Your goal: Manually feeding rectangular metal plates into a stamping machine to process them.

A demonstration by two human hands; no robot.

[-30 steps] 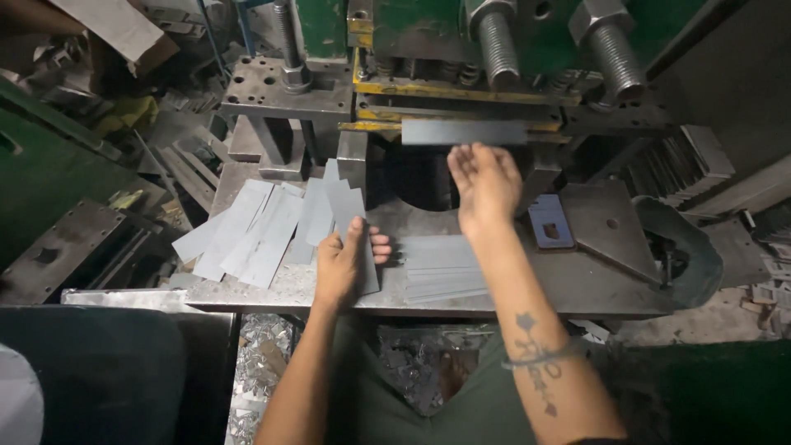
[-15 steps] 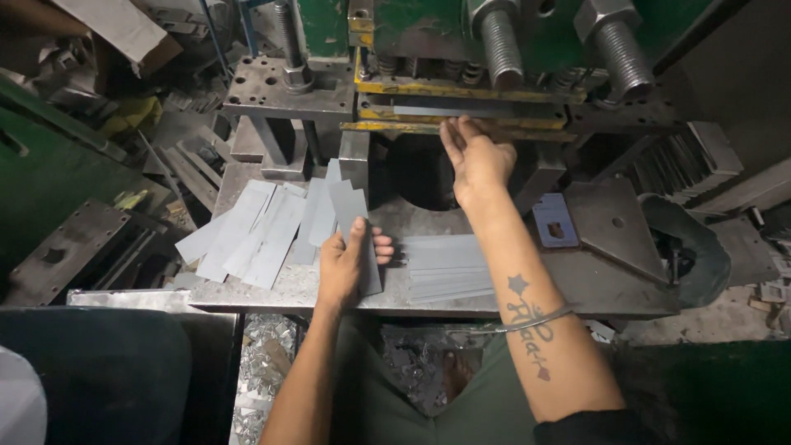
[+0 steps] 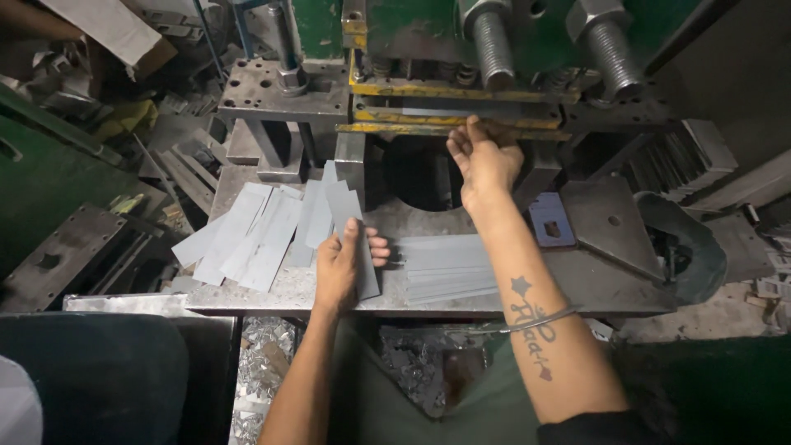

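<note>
Strip in press: thin grey metal strip (image 3: 437,111) lies in the yellow-edged press slot (image 3: 461,129).
Right hand (image 3: 484,161): fingers pinch its edge.
Left hand (image 3: 342,264): presses a flat grey metal strip (image 3: 356,239) on the steel counter (image 3: 593,280).
Nearby: fanned grey strips (image 3: 247,235), stacked strips (image 3: 445,268).

One head-worn camera is looking steeply down, close above the grey steel tabletop (image 3: 577,284), facing the green press (image 3: 395,25) beyond the fingers (image 3: 461,140).

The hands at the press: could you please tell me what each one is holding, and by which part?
The left hand grips a grey metal strip near its lower end. The right hand is at the die slot; whether it holds anything cannot be told.
</note>
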